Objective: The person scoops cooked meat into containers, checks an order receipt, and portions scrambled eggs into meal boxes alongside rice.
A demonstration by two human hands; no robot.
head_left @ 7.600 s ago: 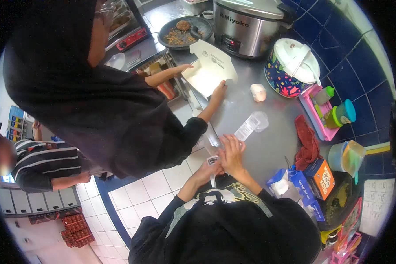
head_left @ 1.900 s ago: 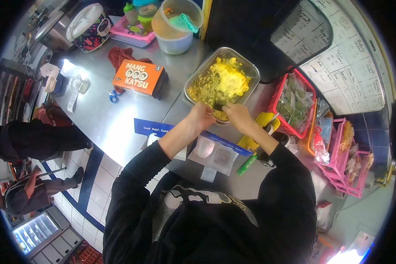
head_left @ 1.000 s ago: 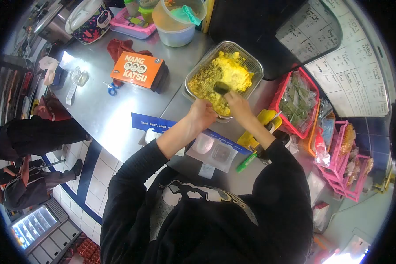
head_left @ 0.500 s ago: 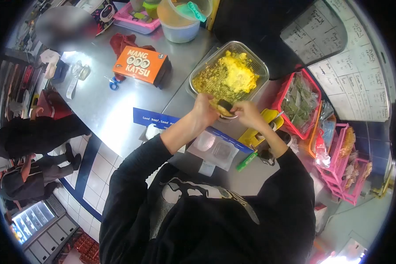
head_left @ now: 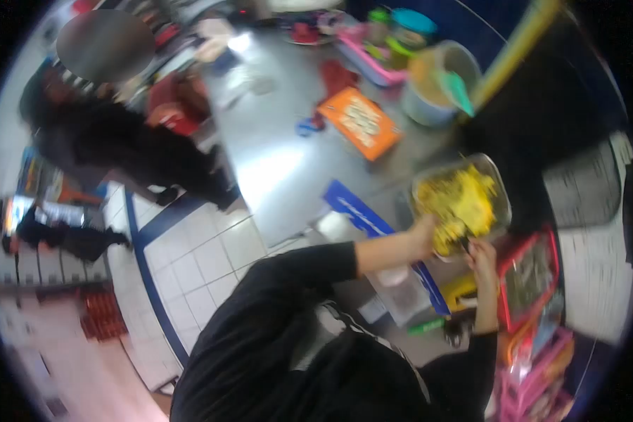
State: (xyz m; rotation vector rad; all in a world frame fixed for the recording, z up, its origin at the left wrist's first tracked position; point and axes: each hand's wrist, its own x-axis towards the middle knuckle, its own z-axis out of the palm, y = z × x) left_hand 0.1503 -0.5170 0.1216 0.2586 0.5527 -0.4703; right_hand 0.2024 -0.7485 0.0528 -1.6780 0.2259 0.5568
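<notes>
The wire basket point(head_left: 501, 184) holds bright yellow food point(head_left: 477, 200), with browner, crumbly food on its left side. My left hand point(head_left: 422, 237) is closed at the basket's near left edge; blur and its own fingers hide what it grips. Just to its right, my right hand point(head_left: 482, 254) is closed on the handle of a dark spoon point(head_left: 465, 243), whose tip is at the near part of the food. A long blue strip with white lettering point(head_left: 362, 208) runs under my left forearm.
An orange box point(head_left: 361, 123), blue scissors point(head_left: 305, 127) and a tub point(head_left: 439, 81) stand beyond my left hand. A red basket of packets point(head_left: 531, 281), a yellow container point(head_left: 461, 292) and a green marker point(head_left: 426, 326) lie nearer. Two people point(head_left: 126, 144) are at the left.
The view has swung left, so the counter and both hands appear farther right and tilted, with more blur. The spoon is still in my right hand, near the basket's near edge.
</notes>
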